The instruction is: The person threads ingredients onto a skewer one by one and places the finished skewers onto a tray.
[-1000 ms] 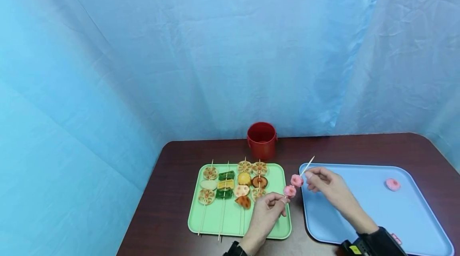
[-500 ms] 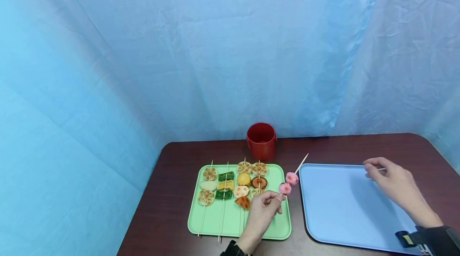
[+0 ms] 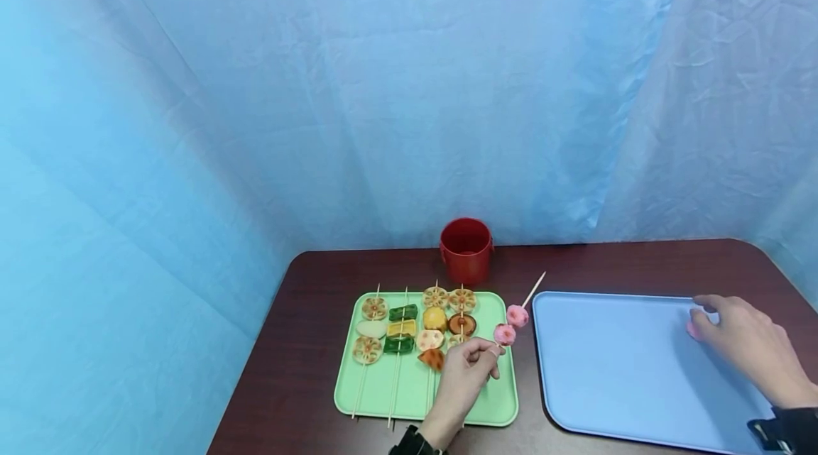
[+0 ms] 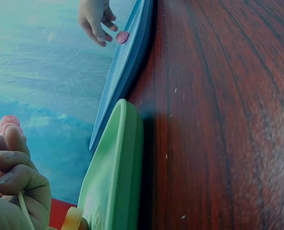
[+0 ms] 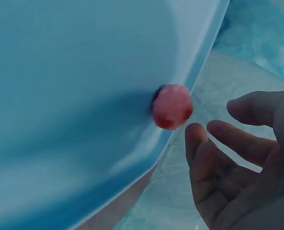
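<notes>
My left hand [image 3: 463, 377] pinches a wooden skewer [image 3: 535, 288] that slants up to the right over the green tray's right edge. Two pink, ball-like food pieces [image 3: 504, 334] are threaded on it, just above my fingers. My right hand [image 3: 750, 341] is over the far right of the blue tray [image 3: 594, 370], fingers spread and holding nothing. Close to those fingers a loose pink piece [image 5: 172, 107] lies in the tray, partly covered by the hand in the head view. A gap shows between piece and fingers in the right wrist view.
On the green tray [image 3: 380, 398] lie several finished skewers with lotus root slices [image 3: 367, 350], green pieces [image 3: 399, 345], a mushroom slice [image 3: 461, 324] and other food pieces. A red bucket [image 3: 466, 253] stands behind it on the dark wooden table [image 3: 287, 370]. Blue cloth hangs around.
My right hand has left the skewer and travelled right to the loose pink piece, its fingers now spread. The left hand, still pinching the skewer, has shifted slightly left.
</notes>
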Demonstrator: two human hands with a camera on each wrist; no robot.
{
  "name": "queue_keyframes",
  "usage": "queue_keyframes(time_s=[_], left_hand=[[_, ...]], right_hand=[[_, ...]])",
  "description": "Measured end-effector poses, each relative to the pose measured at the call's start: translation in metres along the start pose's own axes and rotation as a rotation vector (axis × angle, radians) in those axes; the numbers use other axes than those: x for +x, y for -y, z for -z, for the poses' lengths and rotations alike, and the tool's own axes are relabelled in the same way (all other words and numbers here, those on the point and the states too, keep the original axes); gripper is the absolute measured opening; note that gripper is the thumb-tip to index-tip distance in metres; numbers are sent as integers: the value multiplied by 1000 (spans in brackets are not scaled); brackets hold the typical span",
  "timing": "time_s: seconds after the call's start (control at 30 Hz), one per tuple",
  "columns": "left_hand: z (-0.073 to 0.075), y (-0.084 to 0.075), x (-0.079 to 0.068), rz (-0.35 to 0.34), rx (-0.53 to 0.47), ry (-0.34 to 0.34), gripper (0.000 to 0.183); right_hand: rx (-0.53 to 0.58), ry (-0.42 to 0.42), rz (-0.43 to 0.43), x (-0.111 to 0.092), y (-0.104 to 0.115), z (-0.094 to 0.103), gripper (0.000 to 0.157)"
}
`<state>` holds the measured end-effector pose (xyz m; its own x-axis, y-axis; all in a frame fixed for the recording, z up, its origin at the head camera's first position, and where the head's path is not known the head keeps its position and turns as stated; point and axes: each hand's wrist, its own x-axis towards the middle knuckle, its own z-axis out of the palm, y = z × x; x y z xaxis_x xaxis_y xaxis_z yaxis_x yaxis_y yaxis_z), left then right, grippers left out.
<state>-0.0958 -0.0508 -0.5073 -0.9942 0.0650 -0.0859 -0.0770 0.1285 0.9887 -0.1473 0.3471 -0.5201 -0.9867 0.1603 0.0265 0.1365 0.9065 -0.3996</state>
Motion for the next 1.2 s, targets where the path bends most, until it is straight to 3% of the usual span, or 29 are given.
queue_keyframes(time_s=[0.37,0.8,1.2], left_hand=[[0,1,-1,-14,-24,12,21],[1,0,-2,-28,-21,29,22],[2,0,-1,-6,-2,28,23]], right_hand=[[-64,106,10,1,-10,-8,49],[-17,61,45,1,-12,-15,38],[-9,16,1,0,-10,-14,38]])
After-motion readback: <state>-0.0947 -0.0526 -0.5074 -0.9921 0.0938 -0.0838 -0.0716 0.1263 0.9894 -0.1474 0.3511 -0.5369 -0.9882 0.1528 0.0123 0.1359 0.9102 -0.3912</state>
